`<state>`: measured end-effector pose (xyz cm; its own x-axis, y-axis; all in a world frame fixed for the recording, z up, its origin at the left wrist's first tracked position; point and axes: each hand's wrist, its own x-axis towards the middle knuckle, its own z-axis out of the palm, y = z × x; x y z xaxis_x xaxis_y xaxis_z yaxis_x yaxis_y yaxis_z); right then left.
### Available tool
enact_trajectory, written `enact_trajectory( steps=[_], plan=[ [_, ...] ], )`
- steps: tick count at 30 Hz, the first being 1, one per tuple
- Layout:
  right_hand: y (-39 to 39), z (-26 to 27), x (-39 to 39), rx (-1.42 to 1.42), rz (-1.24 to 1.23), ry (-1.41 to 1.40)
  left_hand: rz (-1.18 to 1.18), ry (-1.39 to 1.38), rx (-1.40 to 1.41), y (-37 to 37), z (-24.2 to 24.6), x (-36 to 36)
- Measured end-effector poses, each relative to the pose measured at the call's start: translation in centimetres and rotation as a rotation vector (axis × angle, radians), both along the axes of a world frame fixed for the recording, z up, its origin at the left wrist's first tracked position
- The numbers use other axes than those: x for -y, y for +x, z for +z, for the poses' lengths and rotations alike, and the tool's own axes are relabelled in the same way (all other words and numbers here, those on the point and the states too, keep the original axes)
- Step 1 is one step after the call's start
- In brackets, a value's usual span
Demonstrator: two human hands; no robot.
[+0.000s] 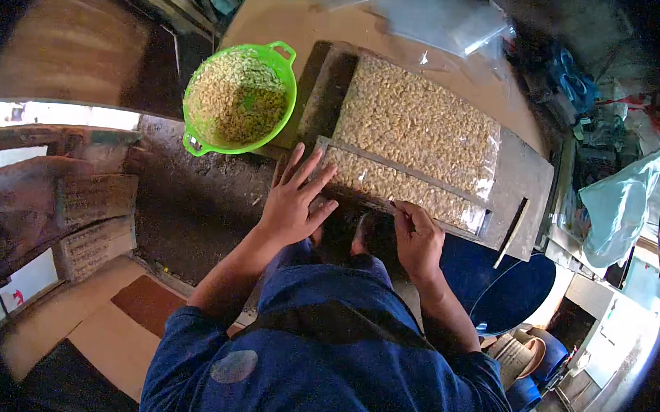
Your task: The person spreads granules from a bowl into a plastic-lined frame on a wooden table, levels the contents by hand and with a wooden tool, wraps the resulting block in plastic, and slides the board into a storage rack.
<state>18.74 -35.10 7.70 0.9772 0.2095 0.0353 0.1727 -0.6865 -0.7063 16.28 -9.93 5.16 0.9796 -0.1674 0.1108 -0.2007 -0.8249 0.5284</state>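
Observation:
A flat slab of pale beans in clear plastic film (420,121) lies on a wooden board (522,167). Across its near part runs a narrow wooden strip (406,171). My left hand (293,204) is spread at the near left corner, fingertips by the strip's left end; whether they press on it I cannot tell. My right hand (421,237) is at the slab's near edge, thumb and forefinger pinched on a small thin dark object (393,203), mostly hidden by the fingers. Left of the slab stands a bright green plastic colander (288,110) with loose beans or grains inside.
A thin stick (512,233) lies on the board's right end. Clear plastic sheets (432,14) cover the table's far side. Below the board at right is a dark blue round tub (514,294). A pale plastic bag (619,206) hangs at right.

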Motion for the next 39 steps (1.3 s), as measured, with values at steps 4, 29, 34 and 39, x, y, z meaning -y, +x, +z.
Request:
enact_trajectory(
  steps=[4, 29, 34, 39],
  plan=[
    [0.0, 0.8, -0.3, -0.020, 0.047, 0.038, 0.094, -0.035, 0.018, -0.9, -0.6, -0.6],
    [-0.9, -3.1, -3.5, -0.206, 0.222, 0.131, 0.170, -0.232, -0.020, -2.5, -4.0, -1.5],
    [-1.9, -3.6, -3.1, -0.242, 0.136, 0.108, 0.149, -0.126, -0.089, -1.1, -3.5, -0.7],
    [-1.8, -3.7, -2.7, -0.204, 0.142, 0.110, 0.102, -0.037, -0.145, 0.4, -2.8, 0.1]
  ],
)
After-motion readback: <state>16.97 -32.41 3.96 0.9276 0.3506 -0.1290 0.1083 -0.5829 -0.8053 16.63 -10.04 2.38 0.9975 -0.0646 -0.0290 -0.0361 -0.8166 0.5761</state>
